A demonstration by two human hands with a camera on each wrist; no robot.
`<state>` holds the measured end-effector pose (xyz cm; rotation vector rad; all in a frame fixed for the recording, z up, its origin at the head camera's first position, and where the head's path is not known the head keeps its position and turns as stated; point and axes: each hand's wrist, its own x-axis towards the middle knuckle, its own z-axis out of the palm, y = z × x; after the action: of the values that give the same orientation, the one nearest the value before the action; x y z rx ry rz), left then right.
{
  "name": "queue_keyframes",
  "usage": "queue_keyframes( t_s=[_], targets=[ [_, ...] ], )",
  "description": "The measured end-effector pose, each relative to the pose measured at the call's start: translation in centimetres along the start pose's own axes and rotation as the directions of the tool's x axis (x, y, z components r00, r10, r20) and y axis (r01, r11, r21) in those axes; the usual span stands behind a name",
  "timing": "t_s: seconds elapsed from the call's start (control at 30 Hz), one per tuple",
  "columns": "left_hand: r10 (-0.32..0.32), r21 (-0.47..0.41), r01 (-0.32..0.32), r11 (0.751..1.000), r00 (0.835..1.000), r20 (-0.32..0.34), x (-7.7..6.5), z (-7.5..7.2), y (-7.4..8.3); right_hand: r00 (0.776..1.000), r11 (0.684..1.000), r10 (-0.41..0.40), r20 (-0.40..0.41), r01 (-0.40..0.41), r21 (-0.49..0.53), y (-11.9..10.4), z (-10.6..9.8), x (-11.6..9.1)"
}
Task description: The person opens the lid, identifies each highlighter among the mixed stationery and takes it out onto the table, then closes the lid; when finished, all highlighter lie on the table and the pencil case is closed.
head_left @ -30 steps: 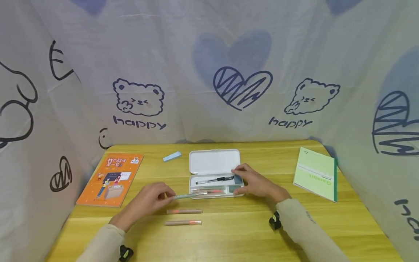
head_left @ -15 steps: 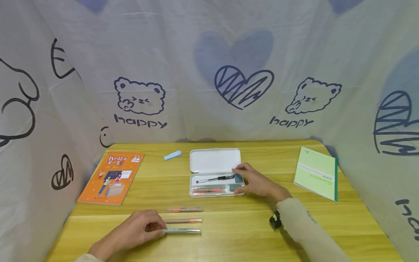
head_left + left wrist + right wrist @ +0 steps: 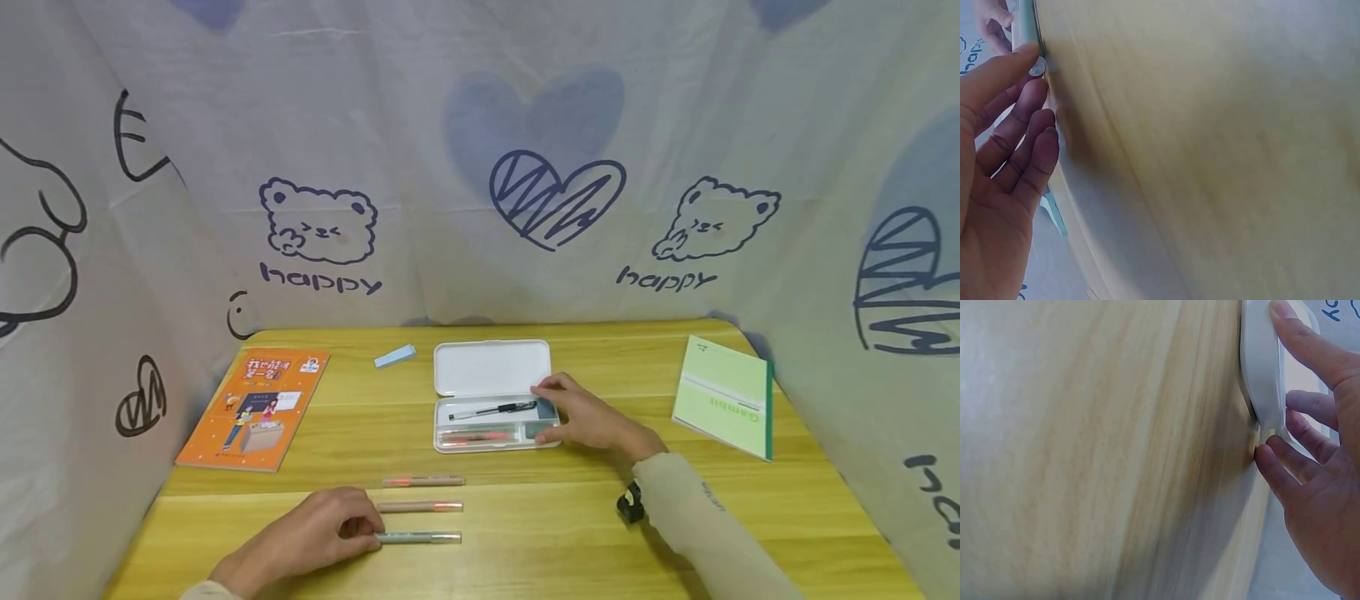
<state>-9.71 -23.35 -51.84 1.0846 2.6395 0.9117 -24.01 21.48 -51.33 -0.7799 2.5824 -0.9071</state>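
Note:
My left hand (image 3: 307, 529) pinches the near end of a grey-green pen (image 3: 416, 537) with a clear cap, which lies level at the table's front. In the left wrist view, thumb and forefinger meet at the end of this pen (image 3: 1036, 66). Beyond it lie two brownish pens, one (image 3: 422, 506) closer and one (image 3: 423, 481) farther, each with an orange-red part. My right hand (image 3: 588, 421) grips the right end of an open white pencil case (image 3: 491, 368), thumb on its front edge. Inside are a black pen (image 3: 493, 410), a reddish pen (image 3: 476, 436) and a partly hidden blue-grey piece.
An orange book (image 3: 251, 412) lies at the left, a light green notebook (image 3: 723, 400) at the right. A small light blue block (image 3: 395, 356) sits at the back, left of the case. Printed white cloth (image 3: 450, 250) surrounds the wooden table (image 3: 600, 525).
My left hand has brought the grey-green pen from the front of the case toward me, down to the row below the two brownish pens. My right hand has stayed on the case.

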Motion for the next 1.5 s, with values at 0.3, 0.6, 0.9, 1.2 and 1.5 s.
queue_keyframes(
  t_s=[0.3, 0.6, 0.9, 1.2, 1.5],
  targets=[
    [-0.088, -0.07, 0.089, 0.994, 0.996, 0.014, 0.1, -1.0, 0.1, 1.0, 1.0, -0.009, 0.001, 0.009, -0.002, -0.2, 0.0, -0.1],
    [-0.174, -0.021, 0.173, 0.985, 0.98, -0.101, 4.1, -3.6, -1.1, 1.0, 1.0, -0.004, 0.001, 0.004, -0.018, -0.1, -0.1, -0.1],
    [-0.225, 0.01, 0.227, 0.974, 0.971, -0.086, 10.5, -4.0, -2.1, 1.0, 1.0, 0.008, 0.008, -0.008, -0.02, 0.1, -0.1, 0.0],
    [-0.256, 0.08, 0.254, 0.964, 0.966, 0.019, 14.9, -3.2, -3.1, 1.0, 1.0, 0.021, 0.011, -0.021, -0.021, 0.1, 0.0, 0.2],
    [-0.229, 0.08, 0.222, 0.972, 0.97, 0.083, 16.1, -2.7, -3.0, 1.0, 0.996, 0.019, -0.004, -0.019, -0.083, -0.4, -0.2, 0.0]
  ],
)
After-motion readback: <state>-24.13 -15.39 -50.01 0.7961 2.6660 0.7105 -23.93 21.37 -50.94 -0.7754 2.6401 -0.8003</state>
